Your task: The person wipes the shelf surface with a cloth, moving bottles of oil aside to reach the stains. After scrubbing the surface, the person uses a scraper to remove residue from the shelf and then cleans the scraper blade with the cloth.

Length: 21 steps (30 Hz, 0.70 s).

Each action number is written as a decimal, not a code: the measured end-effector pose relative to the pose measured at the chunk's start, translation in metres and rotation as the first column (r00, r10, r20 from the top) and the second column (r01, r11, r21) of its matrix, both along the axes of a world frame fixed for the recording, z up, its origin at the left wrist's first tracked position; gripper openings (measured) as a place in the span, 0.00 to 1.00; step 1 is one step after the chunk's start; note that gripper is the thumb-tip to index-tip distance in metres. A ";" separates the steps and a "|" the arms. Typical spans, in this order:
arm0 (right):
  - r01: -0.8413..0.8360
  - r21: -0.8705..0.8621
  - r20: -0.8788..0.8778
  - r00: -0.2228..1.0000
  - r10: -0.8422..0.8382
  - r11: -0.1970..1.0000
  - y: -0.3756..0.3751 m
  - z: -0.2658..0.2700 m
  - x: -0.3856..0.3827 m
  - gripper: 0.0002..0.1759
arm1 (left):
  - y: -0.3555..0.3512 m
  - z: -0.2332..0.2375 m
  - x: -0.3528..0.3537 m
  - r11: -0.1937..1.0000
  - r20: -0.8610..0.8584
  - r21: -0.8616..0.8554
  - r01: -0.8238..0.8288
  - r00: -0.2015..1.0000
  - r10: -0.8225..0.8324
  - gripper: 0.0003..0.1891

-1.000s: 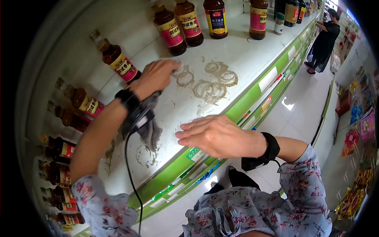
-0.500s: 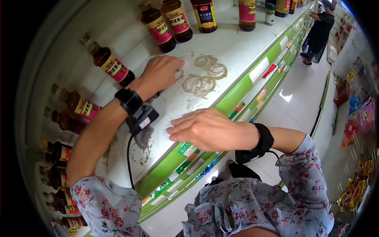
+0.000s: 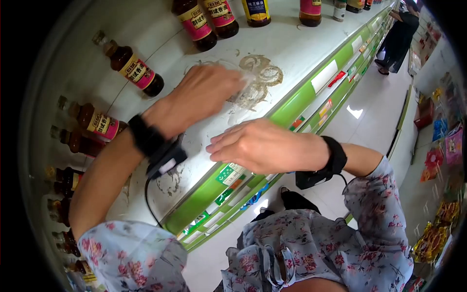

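My left hand (image 3: 202,95) is over the white shelf (image 3: 292,58), its fingers bent down and blurred beside brown ring stains (image 3: 250,95). A pale blur shows at its fingertips, too smeared to name. My right hand (image 3: 270,146) lies at the shelf's green front edge, fingers stretched out together and nothing visible in them. A brown bottle with a pink and yellow label (image 3: 134,70) stands behind my left hand. Both wrists wear black straps with small devices; the left one (image 3: 165,158) hangs over more stains.
Several sauce bottles line the shelf's back and left, including a blue-labelled bottle (image 3: 256,12). Price tags (image 3: 229,173) run along the green edge. A person in dark clothes (image 3: 399,36) stands farther down the aisle. Packaged goods (image 3: 430,241) hang at right.
My left hand has moved right across the shelf onto the stains. My right hand stays at the edge. The view has shifted slightly, with the back bottles now higher in the picture.
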State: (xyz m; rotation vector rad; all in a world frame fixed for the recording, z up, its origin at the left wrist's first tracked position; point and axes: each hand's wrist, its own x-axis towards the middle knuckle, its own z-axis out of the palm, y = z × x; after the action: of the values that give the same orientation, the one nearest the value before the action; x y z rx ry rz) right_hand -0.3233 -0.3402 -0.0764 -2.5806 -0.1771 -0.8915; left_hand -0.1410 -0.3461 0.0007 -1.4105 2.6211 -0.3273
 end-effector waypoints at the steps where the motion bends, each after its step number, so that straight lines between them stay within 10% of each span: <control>1: 0.028 -0.026 -0.064 0.998 -0.030 0.999 -0.004 0.007 -0.008 0.05 | 0.016 0.003 0.008 1.000 -0.051 0.013 0.026 0.998 -0.025 0.22; 11: 0.326 -0.108 -0.030 0.943 -0.331 0.939 -0.063 0.014 -0.071 0.12 | 0.056 -0.004 0.017 0.998 -0.446 0.064 0.028 0.895 0.004 0.14; 17: 0.363 -0.078 -0.008 0.931 -0.365 0.928 -0.064 0.009 -0.072 0.12 | -0.025 -0.023 -0.006 0.990 -0.520 -0.064 0.128 0.842 -0.143 0.15; 21: 0.374 -0.054 0.037 0.927 -0.372 0.926 -0.065 0.003 -0.072 0.11 | 0.044 -0.001 0.007 0.985 -0.405 0.158 0.070 0.914 0.001 0.16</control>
State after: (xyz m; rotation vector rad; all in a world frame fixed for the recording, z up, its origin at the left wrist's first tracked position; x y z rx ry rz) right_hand -0.3956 -0.4048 -0.0735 -2.7075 0.2979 -1.0633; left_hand -0.1335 -0.3016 0.0001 -1.5092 2.9077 0.2094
